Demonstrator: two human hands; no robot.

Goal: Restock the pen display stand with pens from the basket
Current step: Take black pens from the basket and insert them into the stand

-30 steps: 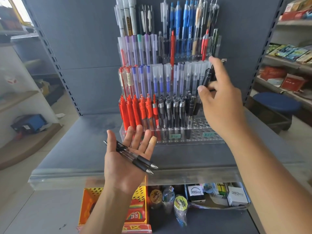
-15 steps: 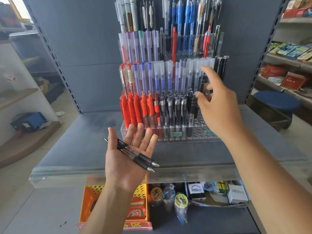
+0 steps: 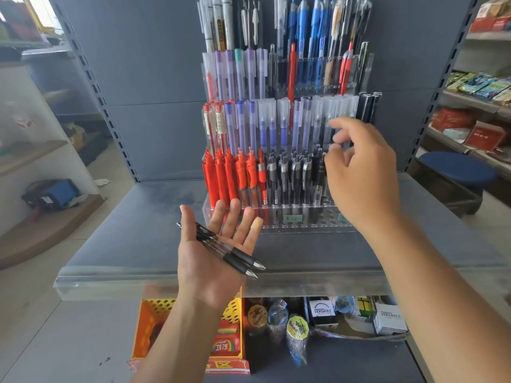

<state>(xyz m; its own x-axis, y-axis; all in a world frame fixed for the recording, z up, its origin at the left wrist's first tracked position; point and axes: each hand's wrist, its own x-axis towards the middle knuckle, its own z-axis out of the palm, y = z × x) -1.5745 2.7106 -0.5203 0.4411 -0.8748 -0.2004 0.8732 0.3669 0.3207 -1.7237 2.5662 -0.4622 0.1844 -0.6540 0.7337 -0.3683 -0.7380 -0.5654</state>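
The clear acrylic pen display stand [image 3: 323,221] stands on a grey shelf, its tiers filled with pens. The bottom tier holds red pens [image 3: 224,178] on the left and black pens [image 3: 293,178] in the middle, with bare holes at the right end. My left hand [image 3: 204,277] lies palm up in front of the stand, fingers straight, and black click pens [image 3: 232,252] rest across the palm with two metal tips showing. My right hand [image 3: 362,178] hovers at the right end of the black row, fingers loosely spread and holding nothing.
The grey shelf [image 3: 138,244] has a clear plastic front lip. Below it sit an orange-yellow perforated box [image 3: 154,324], small jars and white boxes [image 3: 390,319]. A blue stool [image 3: 456,170] and stocked shelves stand to the right.
My right hand carried a black pen down from the upper right to the bottom row and let it go there. The left hand stayed in place.
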